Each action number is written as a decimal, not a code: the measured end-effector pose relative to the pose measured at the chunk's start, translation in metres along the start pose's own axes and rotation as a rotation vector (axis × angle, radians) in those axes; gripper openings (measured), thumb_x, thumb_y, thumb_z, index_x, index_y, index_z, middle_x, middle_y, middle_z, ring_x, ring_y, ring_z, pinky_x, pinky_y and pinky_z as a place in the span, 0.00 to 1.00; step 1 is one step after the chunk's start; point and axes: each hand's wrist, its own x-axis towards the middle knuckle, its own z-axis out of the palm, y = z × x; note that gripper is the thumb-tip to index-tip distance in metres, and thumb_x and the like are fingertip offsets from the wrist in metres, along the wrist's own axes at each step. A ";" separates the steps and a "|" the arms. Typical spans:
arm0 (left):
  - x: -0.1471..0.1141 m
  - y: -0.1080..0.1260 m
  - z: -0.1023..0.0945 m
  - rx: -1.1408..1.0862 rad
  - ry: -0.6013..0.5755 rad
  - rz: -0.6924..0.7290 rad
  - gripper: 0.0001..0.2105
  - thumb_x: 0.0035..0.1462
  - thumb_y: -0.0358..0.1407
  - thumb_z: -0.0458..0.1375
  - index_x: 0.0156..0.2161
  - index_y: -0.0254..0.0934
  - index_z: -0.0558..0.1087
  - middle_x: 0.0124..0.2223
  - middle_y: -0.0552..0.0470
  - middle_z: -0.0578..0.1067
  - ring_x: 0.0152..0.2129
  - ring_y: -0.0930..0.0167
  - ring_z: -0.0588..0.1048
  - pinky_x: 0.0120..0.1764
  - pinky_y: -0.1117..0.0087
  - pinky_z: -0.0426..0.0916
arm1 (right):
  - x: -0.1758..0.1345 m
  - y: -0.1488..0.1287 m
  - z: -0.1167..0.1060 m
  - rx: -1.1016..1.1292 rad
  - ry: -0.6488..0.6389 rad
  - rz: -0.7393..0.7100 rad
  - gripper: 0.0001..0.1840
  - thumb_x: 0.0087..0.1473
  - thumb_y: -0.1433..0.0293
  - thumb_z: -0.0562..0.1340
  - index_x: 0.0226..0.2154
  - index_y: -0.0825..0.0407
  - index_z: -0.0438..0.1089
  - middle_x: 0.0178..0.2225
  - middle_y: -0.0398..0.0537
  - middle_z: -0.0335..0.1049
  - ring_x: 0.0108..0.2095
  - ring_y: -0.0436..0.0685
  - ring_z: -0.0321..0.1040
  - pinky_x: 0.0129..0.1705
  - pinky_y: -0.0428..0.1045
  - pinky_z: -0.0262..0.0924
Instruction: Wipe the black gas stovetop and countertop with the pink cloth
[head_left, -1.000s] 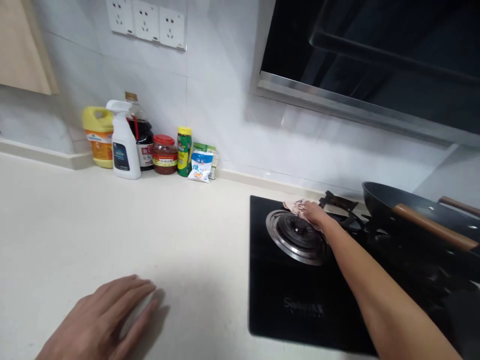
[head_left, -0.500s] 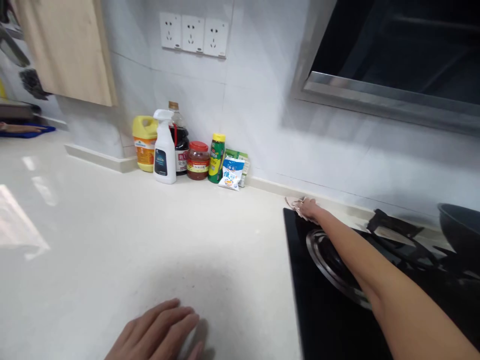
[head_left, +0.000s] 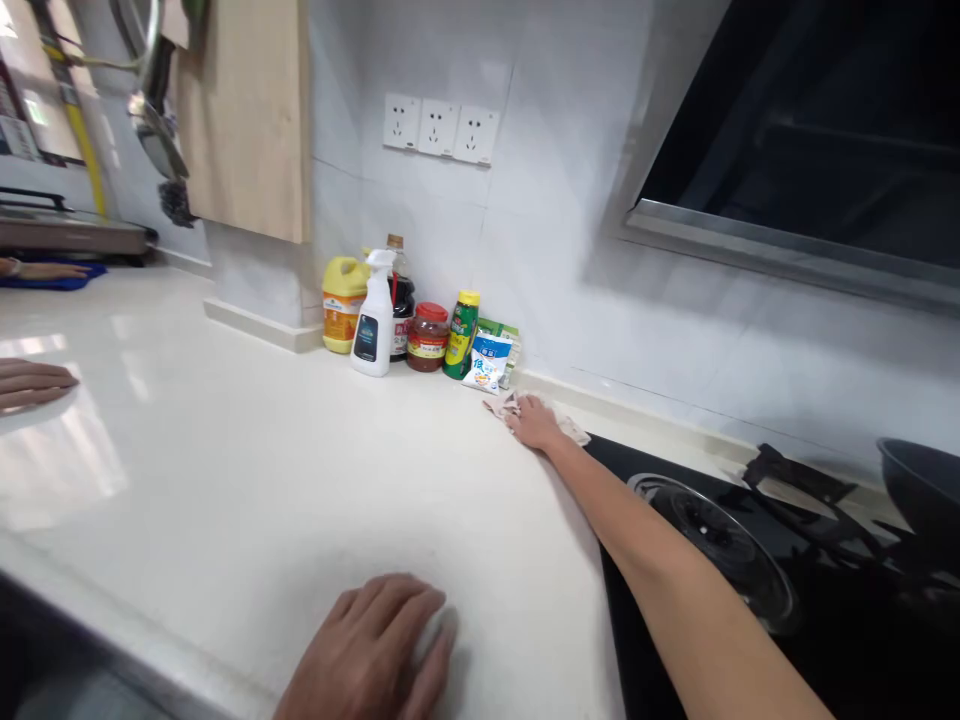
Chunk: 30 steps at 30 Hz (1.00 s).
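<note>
– See all of the cloth (head_left: 571,430)?
– No, lose part beneath the right hand (head_left: 534,422).
– And of the wok (head_left: 926,495)?
– Lose its side past the view's right edge. Can't read the small label (head_left: 366,338) on the spray bottle (head_left: 381,305), either.

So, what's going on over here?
The person's right hand holds a pale cloth against the counter, between the blue-and-white packet and the black hob. The left hand, palm down with nothing visible in it, is over the counter nearer the person. At far left, another hand shows, and a further hand lies on something blue.
</note>
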 end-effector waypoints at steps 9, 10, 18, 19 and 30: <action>-0.018 -0.002 0.012 0.003 0.065 -0.185 0.09 0.65 0.39 0.55 0.44 0.42 0.76 0.47 0.46 0.79 0.42 0.61 0.79 0.43 0.57 0.75 | -0.092 -0.051 -0.014 0.107 -0.112 -0.028 0.37 0.63 0.48 0.49 0.71 0.37 0.47 0.75 0.49 0.30 0.73 0.69 0.28 0.64 0.80 0.28; -0.018 -0.003 0.014 0.010 0.071 -0.195 0.09 0.65 0.39 0.56 0.44 0.41 0.76 0.47 0.45 0.79 0.43 0.60 0.78 0.43 0.56 0.74 | -0.104 -0.051 -0.016 0.109 -0.127 -0.019 0.37 0.63 0.48 0.49 0.71 0.36 0.48 0.75 0.50 0.29 0.73 0.70 0.27 0.64 0.81 0.28; -0.015 0.001 0.012 0.007 0.008 -0.293 0.11 0.63 0.42 0.57 0.46 0.41 0.77 0.51 0.43 0.77 0.48 0.57 0.76 0.49 0.51 0.72 | -0.214 -0.054 -0.026 0.112 -0.154 -0.070 0.38 0.64 0.47 0.49 0.72 0.36 0.44 0.75 0.52 0.25 0.73 0.71 0.25 0.64 0.80 0.27; -0.015 0.002 0.012 0.002 -0.006 -0.289 0.12 0.63 0.43 0.56 0.47 0.41 0.77 0.52 0.43 0.77 0.49 0.57 0.76 0.50 0.51 0.71 | -0.231 -0.057 -0.025 0.118 -0.154 -0.087 0.38 0.64 0.47 0.49 0.72 0.37 0.43 0.75 0.52 0.25 0.73 0.71 0.25 0.65 0.79 0.26; 0.007 0.023 0.002 -0.327 -0.034 -0.295 0.16 0.63 0.40 0.53 0.52 0.38 0.74 0.58 0.42 0.72 0.58 0.61 0.70 0.61 0.53 0.64 | -0.357 -0.084 -0.008 0.656 0.176 -0.266 0.33 0.64 0.60 0.53 0.69 0.47 0.52 0.70 0.57 0.51 0.70 0.65 0.47 0.70 0.71 0.36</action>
